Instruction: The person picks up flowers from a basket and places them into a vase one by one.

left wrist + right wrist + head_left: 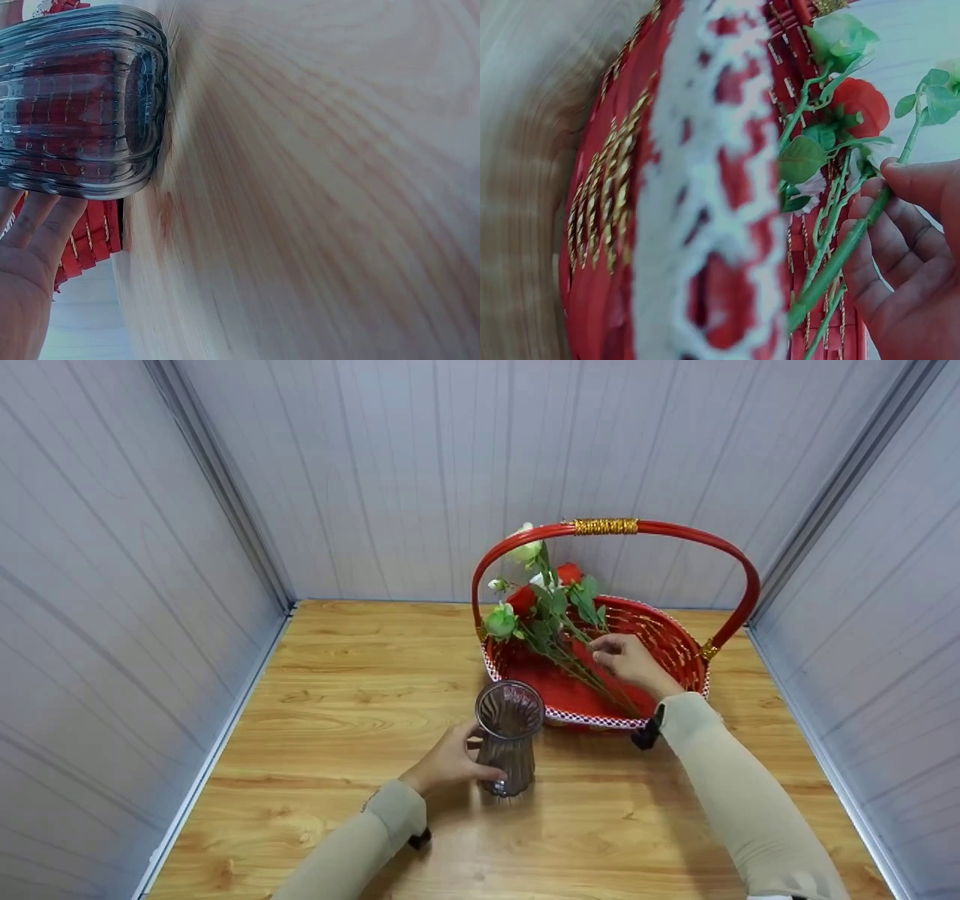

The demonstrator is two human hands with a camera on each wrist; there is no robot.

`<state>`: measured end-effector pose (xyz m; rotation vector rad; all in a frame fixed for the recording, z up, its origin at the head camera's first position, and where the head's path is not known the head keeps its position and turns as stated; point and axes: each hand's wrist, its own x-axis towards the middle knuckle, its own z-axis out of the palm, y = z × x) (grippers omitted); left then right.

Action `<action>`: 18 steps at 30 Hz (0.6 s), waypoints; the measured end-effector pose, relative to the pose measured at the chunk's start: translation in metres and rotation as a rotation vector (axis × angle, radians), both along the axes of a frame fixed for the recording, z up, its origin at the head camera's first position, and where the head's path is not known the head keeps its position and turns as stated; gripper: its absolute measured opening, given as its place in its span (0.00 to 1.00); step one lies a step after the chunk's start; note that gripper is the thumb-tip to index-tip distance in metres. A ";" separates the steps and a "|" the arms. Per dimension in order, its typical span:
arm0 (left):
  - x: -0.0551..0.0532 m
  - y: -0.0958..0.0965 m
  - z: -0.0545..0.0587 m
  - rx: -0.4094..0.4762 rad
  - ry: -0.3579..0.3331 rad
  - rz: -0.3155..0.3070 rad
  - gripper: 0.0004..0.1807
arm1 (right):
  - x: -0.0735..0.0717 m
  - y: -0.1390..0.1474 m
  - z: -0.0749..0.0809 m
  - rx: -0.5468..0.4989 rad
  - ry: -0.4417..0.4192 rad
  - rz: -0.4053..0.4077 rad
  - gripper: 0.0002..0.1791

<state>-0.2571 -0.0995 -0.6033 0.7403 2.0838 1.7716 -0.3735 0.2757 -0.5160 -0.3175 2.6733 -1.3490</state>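
Observation:
A ribbed, smoky glass vase [514, 761] stands upright on the wooden table in front of a red basket. My left hand [448, 761] holds its lower part from the left, thumb at the near side; the left wrist view shows fingers [46, 225] against the glass. Inside the red woven basket [592, 721] lie several artificial flowers, with red blooms [523, 600] and pale green blooms [501, 621] leaning on the left rim. Over the basket my right hand [630, 664] pinches a green flower stem [840, 259] between thumb and fingers.
The basket's tall red handle [697, 536], wrapped in gold at its top, arches above the flowers. Pale panel walls [375, 472] enclose the wooden table [360, 675] at the back and on both sides.

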 end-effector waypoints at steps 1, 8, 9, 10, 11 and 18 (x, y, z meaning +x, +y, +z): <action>0.000 0.000 0.000 0.001 -0.001 -0.002 0.52 | 0.000 0.000 0.002 -0.011 -0.007 -0.004 0.16; 0.000 0.000 0.001 -0.005 -0.006 0.010 0.51 | 0.000 -0.004 0.010 -0.126 -0.065 -0.053 0.17; 0.000 0.000 0.001 -0.005 -0.007 0.010 0.51 | 0.001 -0.005 0.011 -0.156 -0.076 -0.055 0.18; 0.000 0.000 0.001 -0.007 -0.007 0.011 0.51 | 0.001 -0.006 0.011 -0.182 -0.084 -0.057 0.18; 0.000 0.000 0.001 -0.008 -0.007 0.011 0.51 | 0.002 -0.006 0.012 -0.204 -0.091 -0.057 0.19; 0.001 0.000 0.003 -0.019 -0.004 0.008 0.52 | 0.006 -0.011 0.012 -0.329 -0.141 -0.067 0.17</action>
